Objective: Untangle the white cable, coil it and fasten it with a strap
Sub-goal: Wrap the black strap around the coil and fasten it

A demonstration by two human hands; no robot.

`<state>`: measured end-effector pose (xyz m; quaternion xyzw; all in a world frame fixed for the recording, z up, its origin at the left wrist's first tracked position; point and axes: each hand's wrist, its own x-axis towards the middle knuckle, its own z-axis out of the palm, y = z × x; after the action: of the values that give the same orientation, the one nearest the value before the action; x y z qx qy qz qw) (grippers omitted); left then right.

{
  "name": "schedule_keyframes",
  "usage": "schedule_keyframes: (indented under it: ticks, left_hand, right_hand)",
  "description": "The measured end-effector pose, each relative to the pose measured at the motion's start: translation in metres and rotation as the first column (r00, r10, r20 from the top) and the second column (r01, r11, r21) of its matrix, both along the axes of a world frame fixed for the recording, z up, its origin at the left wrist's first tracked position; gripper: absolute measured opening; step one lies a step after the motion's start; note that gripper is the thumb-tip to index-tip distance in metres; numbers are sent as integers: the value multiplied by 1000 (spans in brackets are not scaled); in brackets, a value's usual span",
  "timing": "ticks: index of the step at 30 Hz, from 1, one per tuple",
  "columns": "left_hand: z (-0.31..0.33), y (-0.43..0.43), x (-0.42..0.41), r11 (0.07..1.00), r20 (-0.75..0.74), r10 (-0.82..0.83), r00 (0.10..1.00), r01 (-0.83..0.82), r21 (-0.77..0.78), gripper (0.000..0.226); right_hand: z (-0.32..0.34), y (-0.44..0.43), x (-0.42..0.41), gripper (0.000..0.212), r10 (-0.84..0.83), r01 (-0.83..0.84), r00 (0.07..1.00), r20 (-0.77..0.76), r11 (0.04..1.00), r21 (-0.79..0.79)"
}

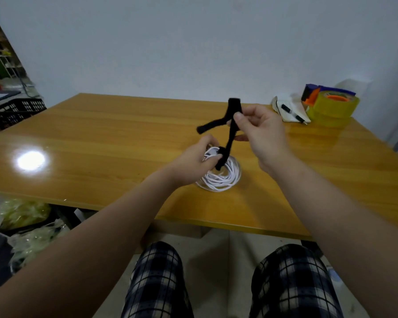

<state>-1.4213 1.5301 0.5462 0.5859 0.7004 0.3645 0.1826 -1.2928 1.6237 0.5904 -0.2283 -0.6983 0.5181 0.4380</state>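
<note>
A seated person is working at a glossy wooden table (101, 138) in the centre of the frame, both bare forearms reaching in from the lower corners. The left hand (191, 164) is curling its fingers round the upper left edge of the coiled white cable (223, 177), which is lying flat on the tabletop just below centre, close to the near edge. The right hand (262, 134), raised above and to the right of the coil, is pinching a black strap (230, 136) between thumb and forefinger, with the remaining fingers loosely bent behind.

The strap is running at a slant from the coil, where its lower end is sitting against the left thumb, up to the right hand's pinch. One end is standing upright above the fingers, while a second tail is jutting out to the left. Whether the strap is passing fully round the cable cannot be told.

At the upper right of the table, two rolls of yellowish tape (333, 109) are sitting beside a notebook with a black pen (293, 113) lying on it. A lamp's reflection (30, 159) is glaring off the wood at left. Plaid trousers (156, 281) are filling the bottom of the frame, and clear plastic bags (23, 212) are lying on the floor at lower left.
</note>
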Motion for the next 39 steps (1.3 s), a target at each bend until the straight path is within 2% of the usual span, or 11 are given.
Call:
schedule_keyframes:
  ticks: [2, 4, 6, 9, 10, 14, 19, 24, 30, 36, 39]
  left_hand:
    - [4, -4, 6, 999, 178, -17, 984, 11, 32, 13]
    - [9, -5, 11, 1000, 285, -15, 958, 7, 28, 15]
    - [8, -4, 13, 1000, 315, 12, 949, -14, 5, 16]
    - [6, -2, 11, 990, 315, 141, 939, -134, -44, 20]
    - [5, -1, 10, 983, 336, 182, 924, -173, -56, 21]
    - [3, 2, 12, 978, 345, 210, 915, -194, -81, 28]
    - [4, 2, 20, 979, 278, 199, 940, -201, -19, 26]
    - [16, -7, 15, 996, 368, 88, 926, -73, -55, 34]
    - [14, -3, 14, 985, 464, 162, 871, -172, -19, 15]
    - [20, 0, 24, 992, 343, 81, 936, -108, 59, 21]
    - [24, -4, 26, 997, 288, 10, 958, -33, 76, 22]
  right_hand:
    - [-1, 8, 1, 8, 37, -36, 999, 23, 998, -55]
    - [-3, 6, 1, 14, 151, -161, 987, -60, 954, -252]
    - [-2, 3, 2, 19, 211, -237, 971, -108, 887, -396]
    - [-4, 6, 5, 16, 272, -260, 962, -32, 867, -425]
    - [-5, 8, 7, 9, 292, -257, 956, 29, 881, -398]
    - [-14, 10, 17, 37, 165, -179, 862, 479, 984, -17]
    - [-12, 7, 19, 31, -134, -216, 680, 721, 903, 371]
    - [-7, 12, 29, 23, -153, -91, 827, 541, 913, 398]
    - [-7, 5, 36, 13, 57, -312, 883, 466, 813, 492]
    - [-16, 4, 27, 12, 2, -94, 972, 233, 919, 382]
    - [-17, 7, 24, 11, 24, -45, 983, 181, 993, 108]
